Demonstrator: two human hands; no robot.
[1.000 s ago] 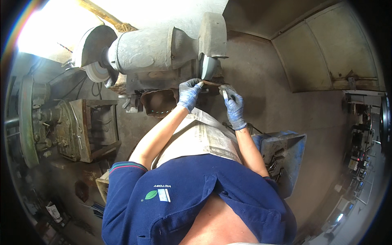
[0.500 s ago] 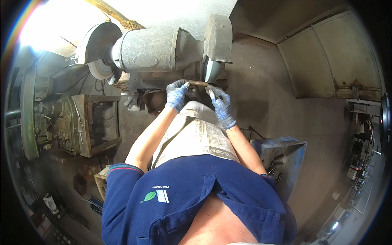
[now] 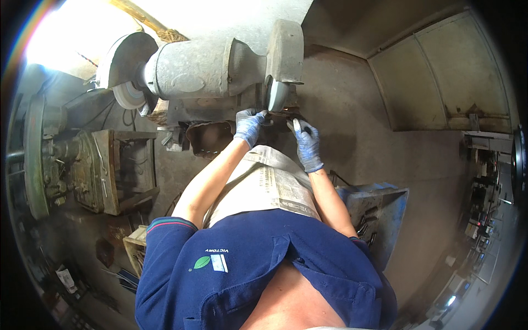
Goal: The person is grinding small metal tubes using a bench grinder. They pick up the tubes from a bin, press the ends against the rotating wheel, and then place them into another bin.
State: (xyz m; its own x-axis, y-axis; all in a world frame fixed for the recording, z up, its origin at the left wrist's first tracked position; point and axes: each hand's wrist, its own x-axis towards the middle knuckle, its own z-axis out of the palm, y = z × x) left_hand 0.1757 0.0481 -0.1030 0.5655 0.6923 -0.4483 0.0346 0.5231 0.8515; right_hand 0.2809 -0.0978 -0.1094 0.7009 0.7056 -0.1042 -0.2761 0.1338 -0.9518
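Note:
A grey bench grinder (image 3: 190, 69) stands in front of me, its right grinding wheel (image 3: 279, 95) showing below the guard. Just under that wheel, both hands hold a thin, narrow, brownish strip (image 3: 280, 114) crosswise, and its upper side is at or very close to the wheel's lower edge. My left hand (image 3: 250, 126), in a blue-and-grey glove, is closed on the strip's left end. On its right end my right hand (image 3: 306, 144), gloved alike, pinches with the fingertips. What kind of piece it is, I cannot tell. Sheets of newspaper (image 3: 264, 184) cover my lap.
The grinder's white left wheel (image 3: 129, 96) is partly exposed. Below the grinder sits a rusty, open-topped container (image 3: 209, 137). A grey-blue bin (image 3: 388, 214) with dark metal pieces is by my right side. Machinery (image 3: 88, 170) stands left; metal cabinet doors (image 3: 462, 71) are at right.
The strip and both hands have shifted under the right wheel, the left hand moving rightward and the right hand slightly right and down. The whole view has slid a little.

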